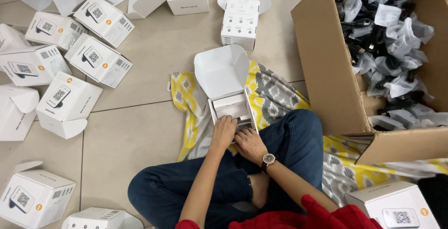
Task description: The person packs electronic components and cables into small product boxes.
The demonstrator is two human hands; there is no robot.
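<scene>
A small white box stands open on my lap, its lid flap raised toward the far side. My left hand rests on the box's near left edge with fingers curled over it. Beside it, my right hand touches the near right edge, a wristwatch on its wrist. Both hands press at the front of the box; what lies under the fingers is hidden. I sit cross-legged in blue jeans on a yellow and grey patterned cloth.
Several closed white boxes lie scattered on the tiled floor to the left. A large cardboard carton at right holds several bagged black cables. More white boxes sit at far centre and near right.
</scene>
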